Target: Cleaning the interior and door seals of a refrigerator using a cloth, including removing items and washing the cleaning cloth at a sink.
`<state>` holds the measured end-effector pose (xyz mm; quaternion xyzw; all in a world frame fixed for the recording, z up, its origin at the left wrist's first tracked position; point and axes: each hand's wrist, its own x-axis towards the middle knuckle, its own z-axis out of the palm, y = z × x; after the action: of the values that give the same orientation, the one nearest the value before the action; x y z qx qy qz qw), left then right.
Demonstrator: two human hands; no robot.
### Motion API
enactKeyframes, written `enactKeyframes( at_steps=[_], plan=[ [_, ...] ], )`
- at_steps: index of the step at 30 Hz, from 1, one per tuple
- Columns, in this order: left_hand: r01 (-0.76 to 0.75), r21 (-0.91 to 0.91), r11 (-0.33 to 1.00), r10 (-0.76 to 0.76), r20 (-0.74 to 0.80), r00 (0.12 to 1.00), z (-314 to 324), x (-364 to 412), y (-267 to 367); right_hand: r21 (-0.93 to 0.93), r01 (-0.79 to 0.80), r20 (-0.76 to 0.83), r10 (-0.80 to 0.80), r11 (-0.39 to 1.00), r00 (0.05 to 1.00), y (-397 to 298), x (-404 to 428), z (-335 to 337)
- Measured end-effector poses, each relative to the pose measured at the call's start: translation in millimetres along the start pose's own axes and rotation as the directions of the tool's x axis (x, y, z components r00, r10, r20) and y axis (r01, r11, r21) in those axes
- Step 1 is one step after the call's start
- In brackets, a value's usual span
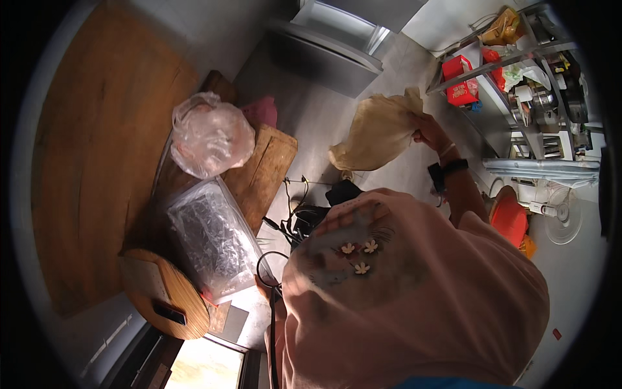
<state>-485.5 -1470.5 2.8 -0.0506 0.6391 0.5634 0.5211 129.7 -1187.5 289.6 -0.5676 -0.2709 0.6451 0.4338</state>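
My right hand (pixel 430 132) is stretched forward over the floor, its fingers closed on the edge of a tan cloth or bag (pixel 376 133), which hangs crumpled. At the lower left, a sliver of skin beside a shallow box (pixel 238 209) is probably my left hand (pixel 263 286). The rest of it is hidden behind my shirt and a black cable, so its grip cannot be made out. Crinkled clear plastic (pixel 209 243) fills the box, which lies tilted near a wooden bench (pixel 274 155). A tied, translucent plastic bag (pixel 214 136) stands on that bench.
Ahead, a grey drawer (pixel 325 58) is pulled out from a cabinet or appliance. A metal rack (pixel 505 102) with pots and bags stands at right, a red stool (pixel 508 216) behind it. A phone (pixel 170 313) lies on a round wooden stool (pixel 192 311). Black cables (pixel 291 228) hang near me.
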Motion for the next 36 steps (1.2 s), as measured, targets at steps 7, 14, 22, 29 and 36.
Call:
enactKeyframes(
  at_steps=[7,14,22,29,36],
  plan=[
    [-0.331,0.672,0.663,0.424,0.027,0.905,17,-29,15,0.261,0.132,0.153,-0.176,0.956,0.972,-54,-2,16],
    [-0.356,0.103,0.929,0.37,-0.22,0.903,83,-167,32,0.39,-0.174,0.595,-0.102,0.904,0.797,-71,26,16],
    [-0.467,-0.231,0.853,0.383,-0.329,0.863,84,-307,19,0.204,-0.394,0.879,0.01,0.896,0.477,-58,-27,87],
    [-0.44,-0.275,0.855,0.451,-0.027,0.892,74,-337,-1,-0.143,-0.244,0.989,0.13,0.959,-0.07,8,-124,175],
    [-0.578,-0.205,0.789,0.57,-0.105,0.815,14,-360,-48,-0.439,-0.201,0.858,0.342,0.876,-0.383,104,-252,260]
  ],
)
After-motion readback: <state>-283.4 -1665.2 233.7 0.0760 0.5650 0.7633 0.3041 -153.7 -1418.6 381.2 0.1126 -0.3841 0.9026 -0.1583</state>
